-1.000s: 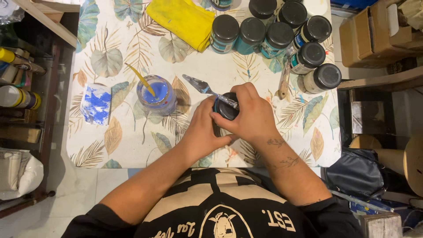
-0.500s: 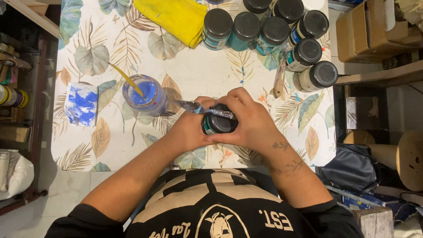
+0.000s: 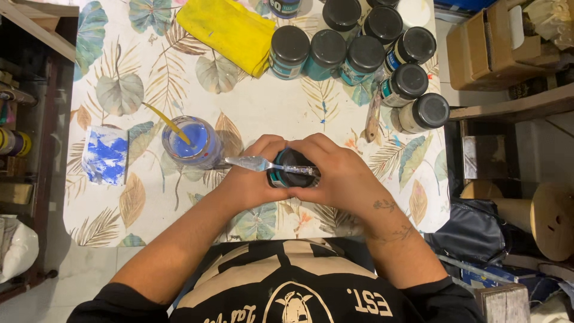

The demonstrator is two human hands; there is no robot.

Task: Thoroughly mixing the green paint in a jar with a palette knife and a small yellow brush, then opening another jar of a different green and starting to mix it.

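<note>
1. The paint jar (image 3: 292, 169), black-lidded with a teal band, sat near the middle of the table (image 3: 269, 113), clasped between both of your hands.
2. Your left hand (image 3: 248, 179) was curled around the jar's left side, fingers closed on it.
3. Your right hand (image 3: 341, 173) was wrapped over the jar's right side and lid, and it also pinned the palette knife (image 3: 257, 164) across the lid.
4. The knife's metal blade pointed left, its tip just beside the glass of blue paint (image 3: 190, 143).
5. A yellow stick (image 3: 167, 122) leaned in that glass.
6. Further left lay a blue-smeared paper (image 3: 106, 155).
7. At the far right stood a cluster of black-lidded jars (image 3: 365, 54), well apart from your hands.
8. A yellow cloth (image 3: 230, 30) lay at the far edge, left of that cluster.
</note>
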